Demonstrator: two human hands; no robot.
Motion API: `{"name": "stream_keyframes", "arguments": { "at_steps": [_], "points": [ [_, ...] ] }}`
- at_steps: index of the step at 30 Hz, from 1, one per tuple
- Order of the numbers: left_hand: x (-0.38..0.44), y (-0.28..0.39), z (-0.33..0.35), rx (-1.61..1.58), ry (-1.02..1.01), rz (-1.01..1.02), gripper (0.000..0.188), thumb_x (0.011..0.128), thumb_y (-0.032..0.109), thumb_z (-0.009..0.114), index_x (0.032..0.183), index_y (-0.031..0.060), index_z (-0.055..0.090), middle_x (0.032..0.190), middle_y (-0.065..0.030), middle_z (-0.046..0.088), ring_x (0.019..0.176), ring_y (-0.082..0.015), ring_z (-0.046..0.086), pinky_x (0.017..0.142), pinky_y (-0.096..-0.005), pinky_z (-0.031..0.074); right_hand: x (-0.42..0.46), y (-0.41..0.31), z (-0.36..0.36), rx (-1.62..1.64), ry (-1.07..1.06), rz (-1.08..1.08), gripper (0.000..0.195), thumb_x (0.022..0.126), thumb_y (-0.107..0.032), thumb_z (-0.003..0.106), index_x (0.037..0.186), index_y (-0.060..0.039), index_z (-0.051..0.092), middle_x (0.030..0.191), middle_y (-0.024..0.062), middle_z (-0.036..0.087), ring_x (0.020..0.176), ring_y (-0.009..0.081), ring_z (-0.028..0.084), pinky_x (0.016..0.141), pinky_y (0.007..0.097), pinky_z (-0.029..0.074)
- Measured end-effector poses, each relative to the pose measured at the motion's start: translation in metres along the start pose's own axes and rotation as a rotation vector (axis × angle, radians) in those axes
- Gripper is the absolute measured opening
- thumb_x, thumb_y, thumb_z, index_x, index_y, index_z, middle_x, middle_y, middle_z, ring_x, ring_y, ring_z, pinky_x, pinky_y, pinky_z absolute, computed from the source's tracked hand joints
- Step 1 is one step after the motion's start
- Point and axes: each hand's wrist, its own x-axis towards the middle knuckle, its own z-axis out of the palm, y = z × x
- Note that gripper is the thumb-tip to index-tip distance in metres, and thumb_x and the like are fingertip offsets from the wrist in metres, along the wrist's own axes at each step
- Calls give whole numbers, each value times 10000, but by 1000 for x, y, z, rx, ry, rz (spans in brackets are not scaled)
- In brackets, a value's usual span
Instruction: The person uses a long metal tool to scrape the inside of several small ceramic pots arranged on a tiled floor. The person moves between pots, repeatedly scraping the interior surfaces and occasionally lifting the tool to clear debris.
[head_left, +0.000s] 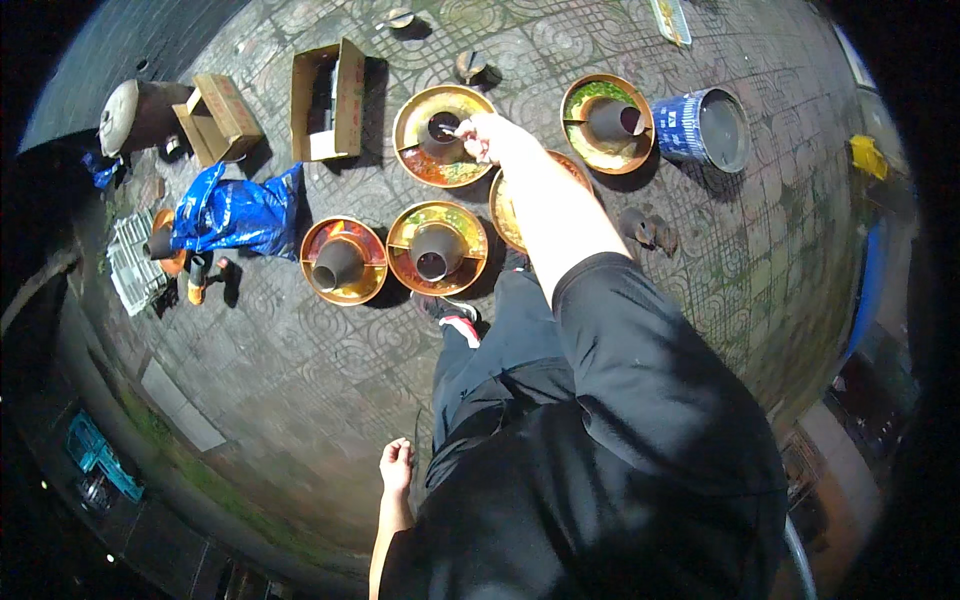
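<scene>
My right hand (480, 139) is closed on a small, thin pale item, too small to name, over the chimney of a divided copper hot pot (444, 136) holding pale and red broth. Beneath my forearm lies another hot pot (504, 214), partly hidden. Nearer my feet, a hot pot with yellow and red broth (437, 247) stands beside one with reddish broth (343, 260). A hot pot with green garnish (607, 124) is at the right. My left hand (396, 465) hangs low by my side, fingers curled, with nothing visible in it.
A blue patterned bucket (701, 129) stands right of the pots. Leftward are an open cardboard box (349, 101), another box (229, 120), a lidded metal pot (139, 116), a blue plastic bag (240, 210) and a grey crate (135, 259). Small metal pieces (637, 226) lie on the paving.
</scene>
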Motion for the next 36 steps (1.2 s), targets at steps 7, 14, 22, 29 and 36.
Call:
{"name": "stream_keyframes", "arguments": {
  "at_steps": [7, 14, 22, 29, 36],
  "points": [
    [-25, 29, 36, 102, 87, -41, 133, 831, 147, 583, 948, 97, 544, 789, 31, 533, 670, -60, 497, 549, -199, 408, -52, -15, 22, -1468, 187, -33, 273, 705, -207, 523, 896, -49, 637, 907, 144, 633, 827, 238, 623, 717, 363, 486],
    [-57, 15, 74, 118, 63, -30, 118, 834, 142, 578, 932, 91, 536, 748, 32, 514, 648, -59, 478, 536, -201, 403, -91, -91, 33, -1954, 99, 45, 394, 668, -479, 608, 868, -146, 670, 846, 18, 658, 767, 179, 618, 739, 334, 473],
    [-61, 13, 97, -33, 148, -103, 106, 850, 141, 555, 942, 92, 538, 750, 38, 509, 658, -53, 471, 557, -209, 404, -89, -163, 101, -2283, -115, 26, 594, 456, -479, 801, 929, -144, 669, 961, 32, 641, 851, 204, 602, 746, 344, 476],
    [-68, -56, 97, 12, 130, 62, 120, 835, 88, 573, 945, 47, 549, 777, 17, 546, 699, -60, 490, 635, -207, 420, -68, -136, 84, -2260, 84, -195, 626, 453, -465, 806, 961, -127, 662, 996, 70, 629, 954, 242, 577, 810, 379, 458],
    [-63, -9, 112, -52, 47, -42, 123, 849, 138, 559, 962, 92, 545, 798, 40, 533, 709, -57, 502, 587, -217, 428, -94, -118, 83, -2349, 46, -551, 388, 460, -257, 775, 814, -124, 692, 806, 81, 654, 771, 275, 624, 653, 403, 486]
  ]
}}
